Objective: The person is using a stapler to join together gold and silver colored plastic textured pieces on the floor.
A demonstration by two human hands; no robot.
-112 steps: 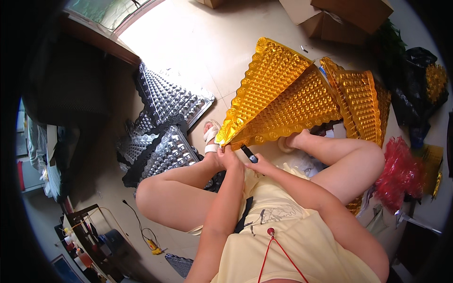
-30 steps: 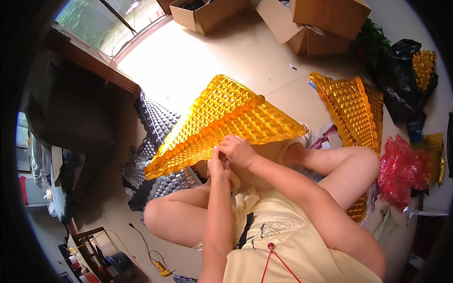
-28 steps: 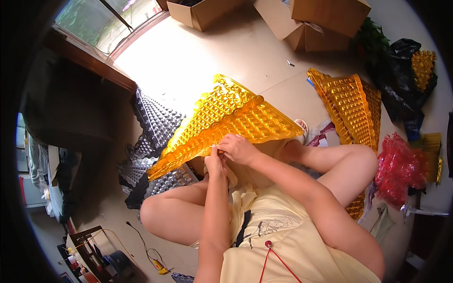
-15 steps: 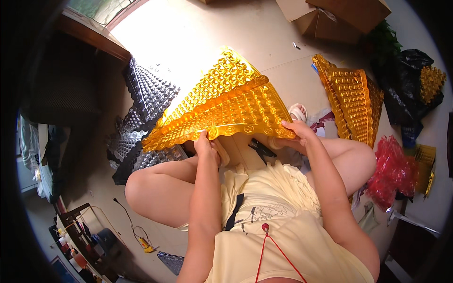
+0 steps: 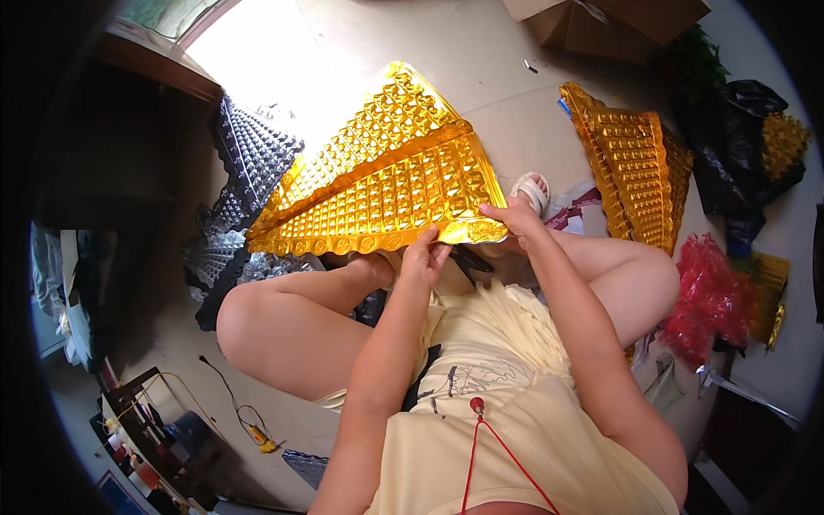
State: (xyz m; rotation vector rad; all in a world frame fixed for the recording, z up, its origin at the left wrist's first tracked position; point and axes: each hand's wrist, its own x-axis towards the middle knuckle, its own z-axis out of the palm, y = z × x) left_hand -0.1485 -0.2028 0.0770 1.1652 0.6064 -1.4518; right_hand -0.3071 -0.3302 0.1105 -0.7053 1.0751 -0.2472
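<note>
I hold a gold embossed plastic panel (image 5: 369, 180), folded into triangular sections with a raised ridge across it, above my crossed legs. My left hand (image 5: 429, 254) grips its lower edge right of the middle, thumb on top. My right hand (image 5: 517, 221) grips its right corner, also with the thumb over the surface. A black tool (image 5: 470, 262) lies on the floor below the panel, mostly hidden. Silver embossed panels (image 5: 257, 159) with black edging lie to the left, and a stack of gold panels (image 5: 627, 172) lies to the right.
Cardboard boxes (image 5: 609, 26) and a plant stand at the upper right, near a black plastic bag (image 5: 725, 163). Red crinkled plastic (image 5: 704, 300) lies by my right knee. A cord with a yellow fitting (image 5: 264, 442) and a cluttered rack sit lower left; dark furniture fills the upper left.
The panel has swung and flattened, its lower edge now facing me. My hands, together a second ago, moved apart, the right to the corner; the left has since moved rightward along the edge.
</note>
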